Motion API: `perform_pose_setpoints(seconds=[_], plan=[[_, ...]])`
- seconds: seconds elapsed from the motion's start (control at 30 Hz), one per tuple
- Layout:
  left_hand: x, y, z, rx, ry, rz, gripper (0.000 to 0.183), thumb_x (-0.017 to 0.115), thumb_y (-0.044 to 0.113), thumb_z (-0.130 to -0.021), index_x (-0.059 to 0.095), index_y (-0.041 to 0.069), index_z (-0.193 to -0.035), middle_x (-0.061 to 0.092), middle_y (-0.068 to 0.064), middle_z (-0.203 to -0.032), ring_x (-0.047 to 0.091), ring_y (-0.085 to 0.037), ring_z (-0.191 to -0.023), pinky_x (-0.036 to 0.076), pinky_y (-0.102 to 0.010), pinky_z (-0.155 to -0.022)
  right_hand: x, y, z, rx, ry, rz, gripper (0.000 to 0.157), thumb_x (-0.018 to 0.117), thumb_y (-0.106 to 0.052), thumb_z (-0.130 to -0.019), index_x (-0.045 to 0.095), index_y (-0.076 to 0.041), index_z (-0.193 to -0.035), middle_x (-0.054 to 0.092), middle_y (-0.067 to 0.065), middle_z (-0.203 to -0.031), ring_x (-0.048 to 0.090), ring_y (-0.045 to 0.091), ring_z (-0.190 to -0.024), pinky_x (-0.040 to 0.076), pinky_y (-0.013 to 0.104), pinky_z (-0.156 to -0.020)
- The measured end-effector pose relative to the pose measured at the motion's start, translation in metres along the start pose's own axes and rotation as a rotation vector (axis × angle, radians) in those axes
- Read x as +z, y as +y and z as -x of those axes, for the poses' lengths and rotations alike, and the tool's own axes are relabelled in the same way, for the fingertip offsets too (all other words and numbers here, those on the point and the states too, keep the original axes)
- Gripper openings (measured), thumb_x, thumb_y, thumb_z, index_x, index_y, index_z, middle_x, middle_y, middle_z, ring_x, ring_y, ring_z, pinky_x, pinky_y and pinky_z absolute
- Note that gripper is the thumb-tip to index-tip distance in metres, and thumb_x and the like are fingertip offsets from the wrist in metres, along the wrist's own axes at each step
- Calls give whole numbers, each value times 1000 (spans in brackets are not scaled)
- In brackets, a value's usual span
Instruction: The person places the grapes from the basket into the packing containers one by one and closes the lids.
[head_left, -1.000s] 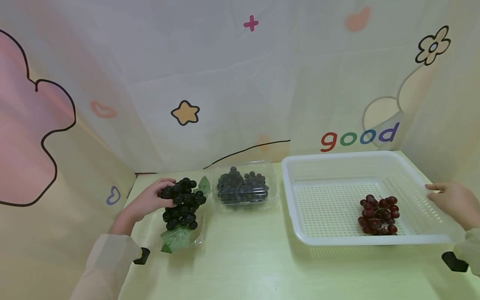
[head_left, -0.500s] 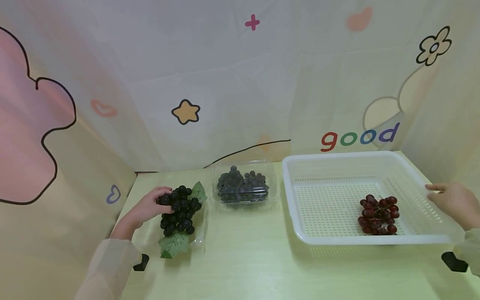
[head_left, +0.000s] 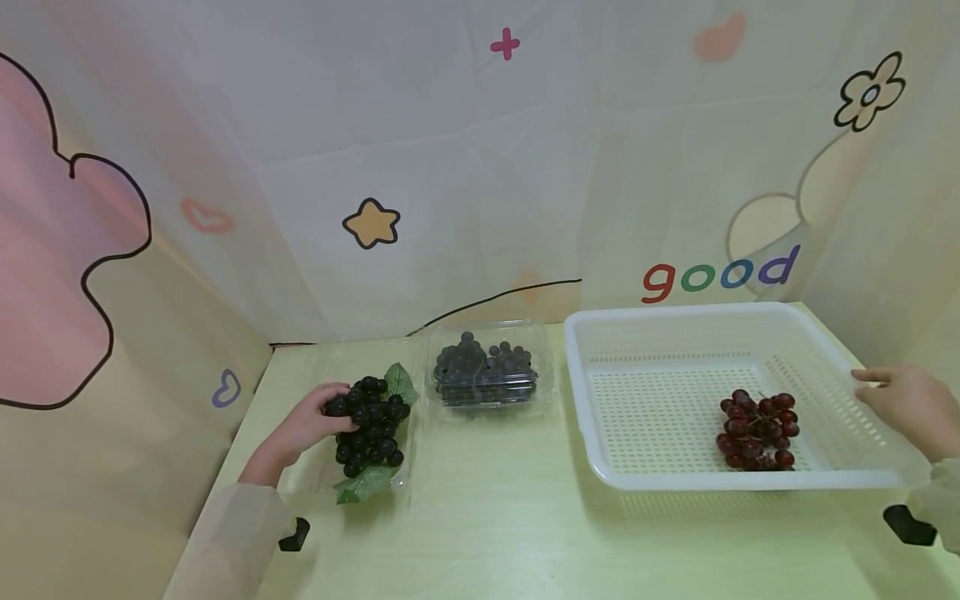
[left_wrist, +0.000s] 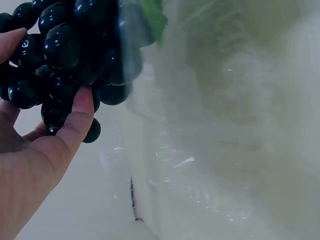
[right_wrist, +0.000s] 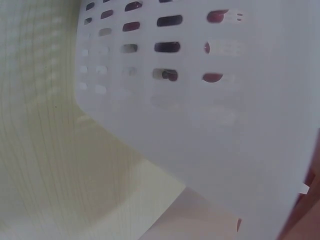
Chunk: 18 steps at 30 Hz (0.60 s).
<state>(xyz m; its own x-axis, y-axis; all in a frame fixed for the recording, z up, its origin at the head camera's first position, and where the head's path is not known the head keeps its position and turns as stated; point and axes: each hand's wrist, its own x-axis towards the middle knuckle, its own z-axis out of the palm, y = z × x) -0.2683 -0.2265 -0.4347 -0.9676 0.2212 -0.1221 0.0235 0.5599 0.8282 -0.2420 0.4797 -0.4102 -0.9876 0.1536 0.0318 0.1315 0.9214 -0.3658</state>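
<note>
Black grapes (head_left: 369, 427) with green leaves hang as one bunch in the left hand (head_left: 309, 423), whose thumb and fingers (left_wrist: 75, 127) curl round the berries, over an open clear box (head_left: 400, 467) at the left of the pale green table (head_left: 495, 517). Just to the right stands a closed clear box of dark grapes (head_left: 486, 372). The right hand (head_left: 903, 404) rests with relaxed fingers against the right rim of a white slotted basket (head_left: 675, 321), in which lies a bunch of red grapes (head_left: 757, 430).
</note>
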Motion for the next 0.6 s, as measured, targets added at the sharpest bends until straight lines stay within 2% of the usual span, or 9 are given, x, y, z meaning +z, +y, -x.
perform_pose_setpoints(seconds=[0.17, 0.23, 0.4, 0.6], plan=[[5, -5, 1, -11, 1, 37, 45, 60, 13, -80, 45, -3, -119, 19, -20, -141, 16, -42, -128, 37, -49, -91, 1, 1, -1, 26, -10, -7, 41, 48, -16, -84, 48, 13, -113, 36, 43, -113, 48, 46, -82, 32, 31, -55], [7, -7, 1, -14, 2, 51, 47, 60, 13, -79, 44, -3, -120, 18, -20, -142, 16, -42, -128, 37, -49, -91, 1, 1, -1, 36, -12, -13, 41, 47, -16, -84, 48, 14, -113, 36, 44, -113, 47, 47, -83, 33, 33, -56], [12, -14, 2, -22, 5, 100, 52, 60, 10, -79, 39, -3, -126, 17, -20, -142, 27, -39, -122, 43, -39, -84, 2, 1, -2, 62, -21, -28, 42, 46, -16, -84, 47, 14, -114, 34, 44, -114, 44, 52, -90, 36, 43, -62], [22, -21, -1, -53, 0, 113, 61, 59, 8, -79, 32, -2, -132, 14, -19, -144, 20, -41, -127, 42, -41, -87, 3, 1, -2, 75, -18, -39, 41, 47, -15, -84, 47, 14, -113, 35, 43, -114, 46, 51, -87, 36, 44, -61]])
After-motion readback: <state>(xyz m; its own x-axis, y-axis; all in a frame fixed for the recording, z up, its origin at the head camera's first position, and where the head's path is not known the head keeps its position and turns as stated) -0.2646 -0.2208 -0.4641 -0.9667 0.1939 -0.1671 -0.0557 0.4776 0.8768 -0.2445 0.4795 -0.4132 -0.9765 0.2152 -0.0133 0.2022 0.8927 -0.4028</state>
